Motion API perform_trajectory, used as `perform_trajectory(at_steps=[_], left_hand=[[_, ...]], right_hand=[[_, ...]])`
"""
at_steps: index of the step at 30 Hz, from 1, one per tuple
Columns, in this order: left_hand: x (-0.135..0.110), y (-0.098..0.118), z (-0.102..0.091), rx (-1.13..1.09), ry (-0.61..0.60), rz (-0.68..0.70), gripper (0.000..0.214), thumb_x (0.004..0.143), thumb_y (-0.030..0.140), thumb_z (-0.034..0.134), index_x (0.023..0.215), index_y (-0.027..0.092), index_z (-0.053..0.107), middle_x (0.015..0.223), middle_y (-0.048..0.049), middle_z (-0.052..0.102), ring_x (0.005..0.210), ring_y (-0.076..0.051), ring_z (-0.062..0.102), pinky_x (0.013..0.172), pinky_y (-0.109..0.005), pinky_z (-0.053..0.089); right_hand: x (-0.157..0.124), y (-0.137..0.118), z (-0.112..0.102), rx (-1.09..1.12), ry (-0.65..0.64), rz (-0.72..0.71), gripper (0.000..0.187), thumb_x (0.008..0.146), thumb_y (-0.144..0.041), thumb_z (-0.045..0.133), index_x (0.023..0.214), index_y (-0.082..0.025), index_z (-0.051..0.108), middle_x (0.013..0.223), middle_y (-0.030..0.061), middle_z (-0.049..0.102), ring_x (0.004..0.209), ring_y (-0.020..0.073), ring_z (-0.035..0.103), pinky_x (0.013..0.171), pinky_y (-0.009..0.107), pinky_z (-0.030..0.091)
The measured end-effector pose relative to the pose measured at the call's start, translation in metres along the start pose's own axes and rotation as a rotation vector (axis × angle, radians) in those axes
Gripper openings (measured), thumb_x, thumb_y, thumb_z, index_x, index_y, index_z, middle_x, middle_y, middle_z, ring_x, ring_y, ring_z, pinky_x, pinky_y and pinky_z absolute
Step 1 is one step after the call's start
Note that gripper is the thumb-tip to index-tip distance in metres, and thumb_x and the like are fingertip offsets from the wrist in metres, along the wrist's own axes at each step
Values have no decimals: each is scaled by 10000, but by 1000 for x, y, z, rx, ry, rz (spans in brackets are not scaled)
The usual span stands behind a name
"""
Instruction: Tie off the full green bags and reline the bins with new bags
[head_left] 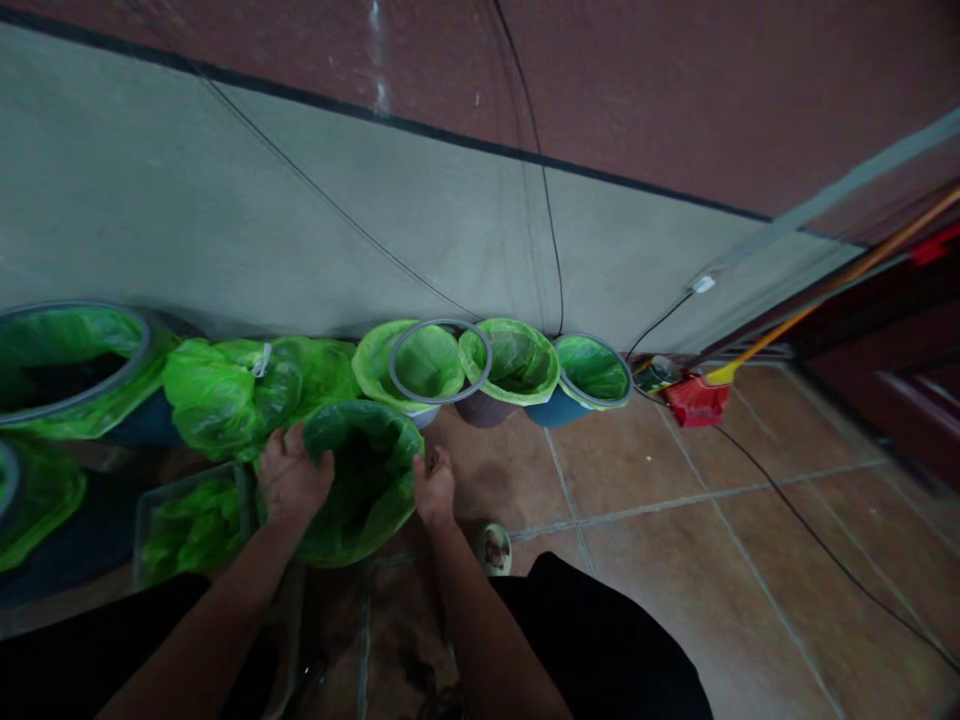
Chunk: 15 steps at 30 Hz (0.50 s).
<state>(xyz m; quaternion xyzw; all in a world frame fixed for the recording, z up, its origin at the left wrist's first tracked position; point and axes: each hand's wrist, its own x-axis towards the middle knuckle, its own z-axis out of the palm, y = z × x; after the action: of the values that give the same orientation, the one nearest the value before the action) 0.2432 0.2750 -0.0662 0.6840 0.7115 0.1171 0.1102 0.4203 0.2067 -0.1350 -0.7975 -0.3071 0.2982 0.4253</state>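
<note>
The left hand lay spread, its fingers curled over the left rim of a green bin liner. The right hand sat at the opposite rim with its fingers bunched; whether they pinched the plastic, I could not tell. The liner's dark, open mouth lay between the two hands. Just left of it was a tied green bag, and a row of green-lined buckets stood beyond, against the wall.
</note>
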Motion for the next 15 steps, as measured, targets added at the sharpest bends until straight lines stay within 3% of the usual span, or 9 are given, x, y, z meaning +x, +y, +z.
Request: perform_trajectory(at_steps=[3, 5, 10, 13, 15], left_hand=[[12, 24, 13, -13, -198, 319, 590, 941, 326, 427, 1488, 105, 405, 1511, -203, 486, 1424, -310, 432, 1174, -444, 345], [12, 35, 27, 5, -330, 398, 624, 950, 309, 415, 1544, 132, 346, 1562, -187, 447, 1434, -315, 426, 1164, -480, 356], [4, 39, 63, 64, -574, 357, 671, 979, 319, 370, 1615, 171, 217, 1633, -185, 354, 1462, -390, 382, 1118, -650, 338], [8, 39, 86, 17, -697, 279, 677, 989, 316, 382, 1616, 137, 202, 1587, -236, 411, 1420, -379, 458, 1096, -594, 389], [12, 41, 102, -19, -733, 267, 618, 979, 277, 430, 1562, 97, 335, 1483, -257, 532, 1336, -356, 556, 1047, -513, 452]], right_hand=[[-3, -10, 5, -44, -49, 48, 511, 905, -282, 553, 1365, -63, 517, 1297, 216, 667, 1226, 284, 647, 1060, 373, 486], [-7, -13, 8, -59, -94, 33, 485, 875, -181, 533, 1350, -82, 531, 1279, 198, 681, 1211, 277, 658, 1053, 375, 492], [-23, -5, 16, -21, -147, -62, 554, 811, -61, 464, 1360, -108, 516, 1266, 163, 687, 1179, 249, 675, 1017, 352, 523], [-26, 1, 19, -36, -160, -78, 602, 788, -55, 466, 1388, -87, 474, 1286, 184, 668, 1196, 263, 661, 1041, 375, 510], [-26, 3, 22, -54, -154, -49, 605, 775, -46, 471, 1378, -97, 474, 1264, 183, 675, 1181, 270, 666, 1044, 387, 507]])
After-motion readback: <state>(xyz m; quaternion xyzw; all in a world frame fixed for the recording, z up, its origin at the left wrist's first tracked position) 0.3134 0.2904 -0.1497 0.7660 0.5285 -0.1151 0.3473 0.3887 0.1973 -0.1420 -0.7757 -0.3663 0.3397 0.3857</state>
